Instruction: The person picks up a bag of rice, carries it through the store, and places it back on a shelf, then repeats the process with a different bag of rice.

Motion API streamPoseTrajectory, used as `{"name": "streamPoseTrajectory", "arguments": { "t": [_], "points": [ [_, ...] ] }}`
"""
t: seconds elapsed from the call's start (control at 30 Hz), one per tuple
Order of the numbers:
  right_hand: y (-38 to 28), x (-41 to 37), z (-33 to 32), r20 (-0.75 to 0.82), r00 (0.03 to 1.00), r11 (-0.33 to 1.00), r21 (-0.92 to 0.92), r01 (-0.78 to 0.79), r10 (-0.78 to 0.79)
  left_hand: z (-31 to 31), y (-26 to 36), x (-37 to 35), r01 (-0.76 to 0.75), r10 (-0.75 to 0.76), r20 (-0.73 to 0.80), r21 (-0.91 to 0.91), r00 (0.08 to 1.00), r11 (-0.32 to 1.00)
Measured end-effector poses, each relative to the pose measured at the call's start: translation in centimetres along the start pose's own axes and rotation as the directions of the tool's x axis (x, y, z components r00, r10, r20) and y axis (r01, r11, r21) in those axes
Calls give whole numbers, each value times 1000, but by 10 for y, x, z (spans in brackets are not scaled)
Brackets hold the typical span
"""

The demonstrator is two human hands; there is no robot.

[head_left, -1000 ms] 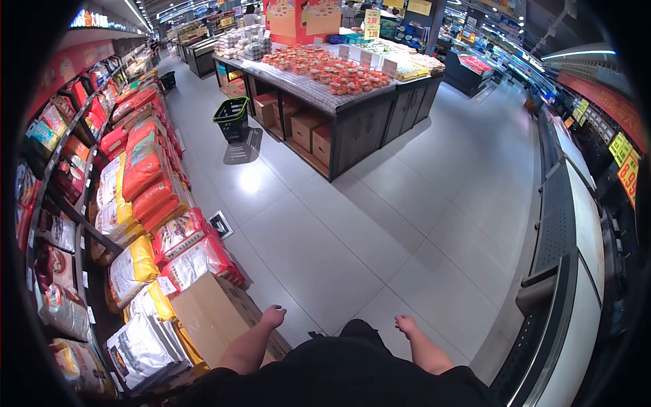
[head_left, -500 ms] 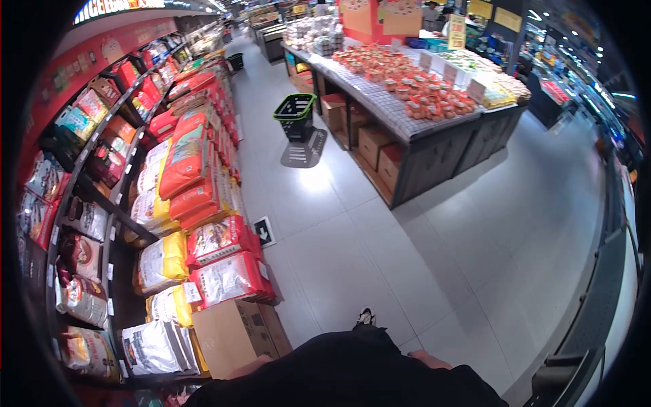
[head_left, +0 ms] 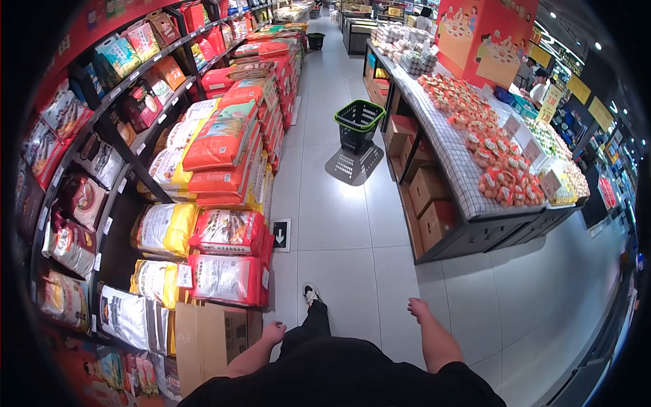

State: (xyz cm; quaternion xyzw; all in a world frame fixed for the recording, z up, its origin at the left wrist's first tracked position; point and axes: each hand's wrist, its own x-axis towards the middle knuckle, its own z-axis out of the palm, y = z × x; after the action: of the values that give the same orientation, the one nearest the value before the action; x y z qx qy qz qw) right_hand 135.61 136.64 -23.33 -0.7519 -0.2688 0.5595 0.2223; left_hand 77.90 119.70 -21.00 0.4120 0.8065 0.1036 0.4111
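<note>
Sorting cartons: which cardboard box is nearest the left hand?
The cardboard box on the floor below the sacks, beside the left hand; the other boxes sit under the display table across the aisle.

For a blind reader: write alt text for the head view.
A person stands in a supermarket aisle, empty left hand beside a cardboard box, right hand over the floor. Stacked sacks fill the left shelves; a green basket sits ahead by a display table.
</note>
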Motion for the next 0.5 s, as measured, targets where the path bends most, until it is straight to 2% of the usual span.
{"name": "streamPoseTrajectory", "arguments": {
  "t": [0.07, 0.13, 0.17, 0.23, 0.27, 0.3, 0.37, 0.43, 0.47, 0.5],
  "points": [
    [-44, 15, 36, 37, 999, 998, -52, 37, -35, 5, -26, 42, 64, -93, 188, 157, 978, 986],
    [-70, 22, 70, 56, 994, 963, -245, 107, -96, 3, -67, 83, 149, -201, 435, 151, 878, 977],
    [-72, 28, 81, 77, 989, 923, -355, 149, -130, -7, -67, 92, 161, -238, 487, 195, 841, 968],
    [-60, 56, 98, 140, 979, 818, -539, 200, -148, -39, -43, 121, 151, -262, 482, 258, 836, 954],
    [-62, 64, 102, 219, 971, 760, -613, 216, -99, -51, -32, 140, 138, -252, 461, 267, 851, 954],
    [-76, 63, 106, 239, 970, 770, -627, 114, 51, -64, -19, 160, 113, -228, 433, 274, 872, 955],
    [-108, 56, 110, 134, 967, 766, -638, -83, 217, -88, 8, 210, 50, -149, 358, 273, 922, 961],
    [-92, 97, 99, 79, 995, 692, -721, 15, 61, -120, 39, 260, -8, -85, 283, 313, 955, 950],
    [-98, 106, 97, 24, 997, 664, -747, -33, 76, -143, 63, 282, 24, -115, 264, 326, 958, 945],
    [-123, 101, 98, -16, 987, 734, -667, -128, 157, -167, 95, 298, 63, -120, 225, 246, 967, 967]
  ]
}}
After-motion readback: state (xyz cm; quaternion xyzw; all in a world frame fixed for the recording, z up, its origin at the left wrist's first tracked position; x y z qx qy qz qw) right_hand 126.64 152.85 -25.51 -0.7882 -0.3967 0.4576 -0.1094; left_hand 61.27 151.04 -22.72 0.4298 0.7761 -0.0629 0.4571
